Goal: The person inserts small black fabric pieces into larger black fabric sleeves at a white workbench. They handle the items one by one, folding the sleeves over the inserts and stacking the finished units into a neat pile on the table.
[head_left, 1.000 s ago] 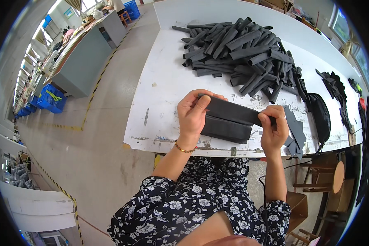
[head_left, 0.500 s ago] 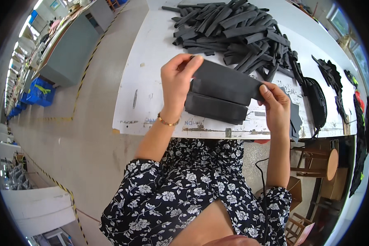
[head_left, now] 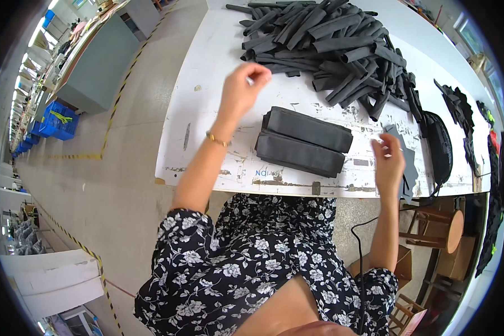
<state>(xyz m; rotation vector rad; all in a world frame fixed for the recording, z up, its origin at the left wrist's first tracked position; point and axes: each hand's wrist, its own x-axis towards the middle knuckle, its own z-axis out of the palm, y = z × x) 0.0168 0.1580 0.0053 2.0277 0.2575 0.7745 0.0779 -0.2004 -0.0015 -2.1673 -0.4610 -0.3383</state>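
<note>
A folded grey pouch (head_left: pixel 303 141) lies flat on the white table (head_left: pixel 207 84), near its near edge, in front of the person. It shows two long padded parts side by side, the far one lying partly on the near one. No hand touches it.

The left hand (head_left: pixel 242 88) is raised over the table, to the left and a little far from the pouch. Its fingers (head_left: pixel 257 71) are bent inward and close together, the tips pointing toward the pile; it is not possible to tell if they pinch something small. A thin gold bracelet (head_left: pixel 217 139) sits on the left wrist.

The right hand (head_left: pixel 387 163) is to the right of the pouch, close to the near edge of the table. Its fingers (head_left: pixel 387 143) are stretched up and a little apart, holding nothing, and they are just beside flat grey pieces (head_left: pixel 407 162) that lie at the table edge.

On the far part of the table there is a big pile of dark grey strips (head_left: pixel 330 42), lying across each other. At the right, a black bag (head_left: pixel 439 147) lies near the flat pieces, and more black pieces (head_left: pixel 456 103) lie farther right. Below the table edge at the right stands a wooden stool (head_left: pixel 445 227). The person wears a dark dress with white flowers (head_left: pixel 252 269). To the left, the grey floor (head_left: pixel 95 190) has yellow-black tape lines, and blue crates (head_left: pixel 55 120) stand at the far left.
</note>
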